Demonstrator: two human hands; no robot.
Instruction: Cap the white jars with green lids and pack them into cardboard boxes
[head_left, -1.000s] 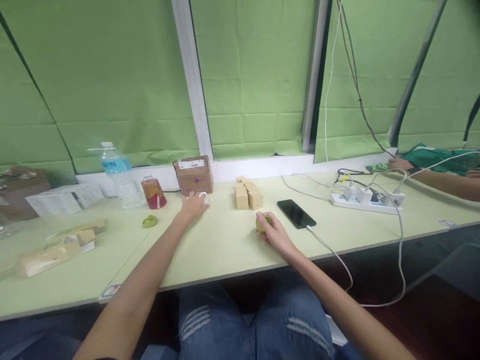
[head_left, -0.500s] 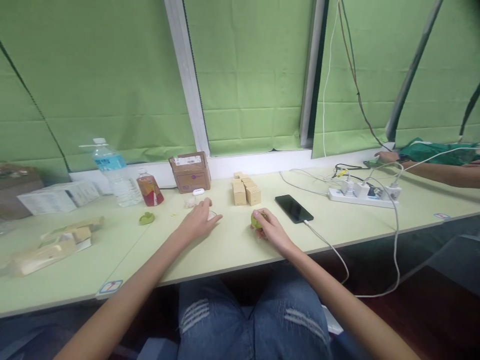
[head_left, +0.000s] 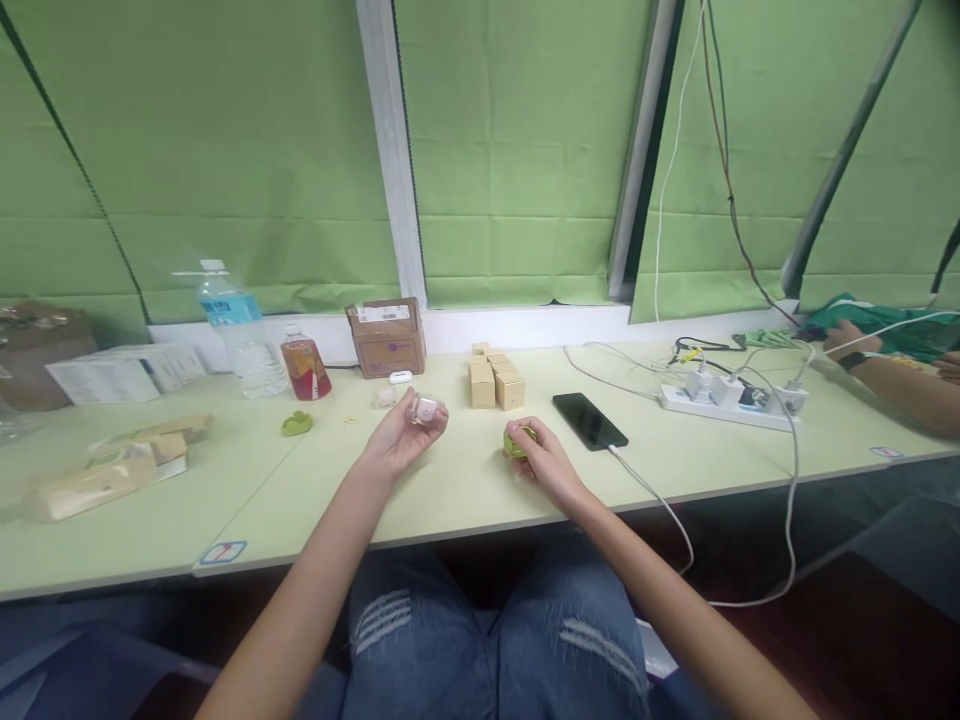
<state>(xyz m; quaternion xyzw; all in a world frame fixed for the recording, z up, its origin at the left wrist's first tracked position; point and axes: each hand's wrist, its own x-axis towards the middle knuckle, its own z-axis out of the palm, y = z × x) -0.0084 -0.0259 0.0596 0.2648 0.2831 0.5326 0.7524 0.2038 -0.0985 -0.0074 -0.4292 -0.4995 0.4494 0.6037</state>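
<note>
My left hand [head_left: 401, 437], palm turned up, has its fingers around a small clear, pinkish case [head_left: 426, 409]. My right hand [head_left: 545, 458] grips a small olive-green case [head_left: 519, 441] between thumb and fingers, just above the table. Another small pale clear piece [head_left: 385, 397] lies behind my left hand, and a white earbud case [head_left: 400, 377] sits beyond it. Off to the left rests a green, rounded piece [head_left: 297, 423]. Several small tan boxes [head_left: 482, 386] stand in two rows behind and between my hands.
A black phone [head_left: 589, 421] with a white cable lies right of my right hand. Farther right is a power strip [head_left: 727, 402] with plugs. A cardboard box [head_left: 386, 340], red-labelled bottle [head_left: 305, 366], water bottle [head_left: 241, 335] and packaging [head_left: 112, 475] stand left. Another person's arm [head_left: 900, 385] reaches in at right.
My left hand has turned from palm down on the table to palm up, lifting the clear case. My right hand still holds the green case. The other person's arm has shifted right.
</note>
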